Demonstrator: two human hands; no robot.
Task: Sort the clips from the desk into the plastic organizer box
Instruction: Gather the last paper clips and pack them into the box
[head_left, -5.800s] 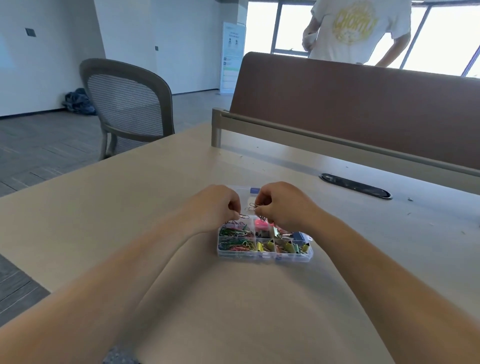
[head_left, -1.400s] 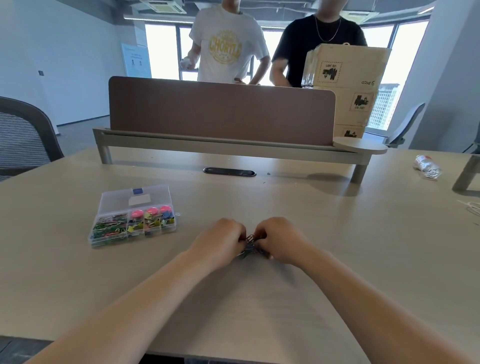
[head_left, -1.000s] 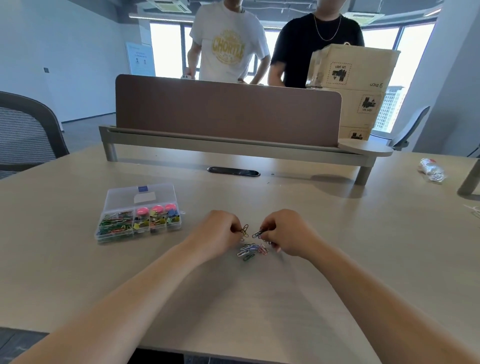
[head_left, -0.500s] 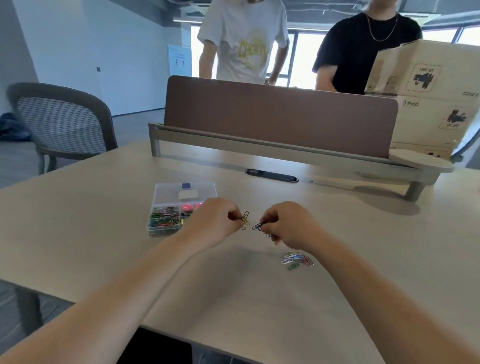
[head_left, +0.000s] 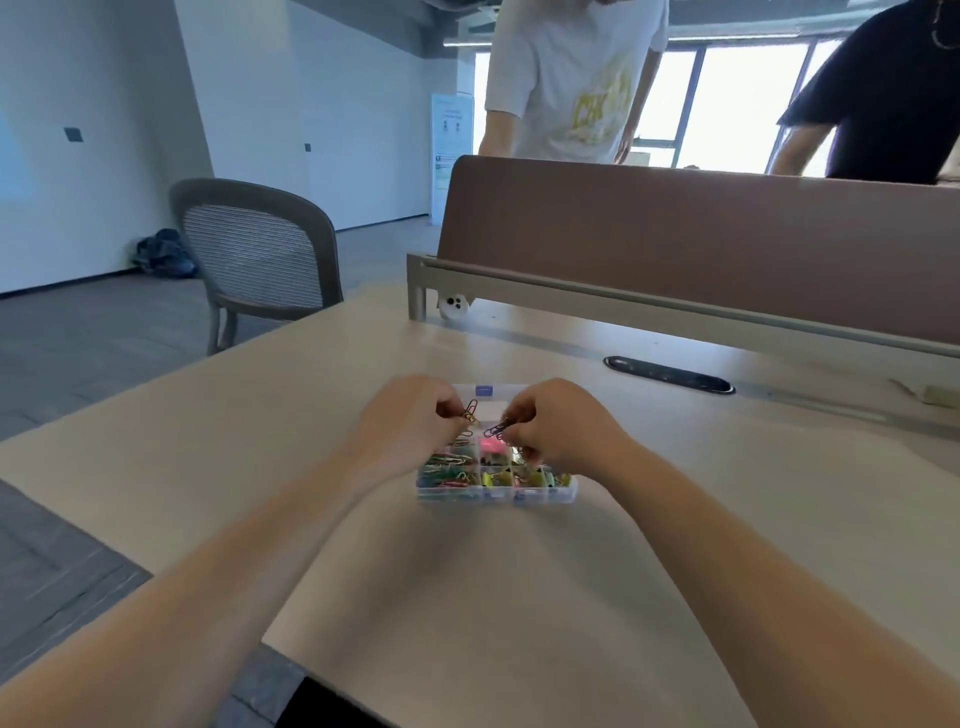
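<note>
Hovering above the clear plastic organizer box on the desk, the left hand pinched a red-and-gold paper clip and the right hand a purple paper clip, fingers curled tight. From where I stood, each clip wanted lowering close over the left-hand compartments of coloured paper clips before the fingertips parted, lest it bounce into a neighbouring cell.

White walls, grey floor, mesh chair, brown desk divider, bright windows.
</note>
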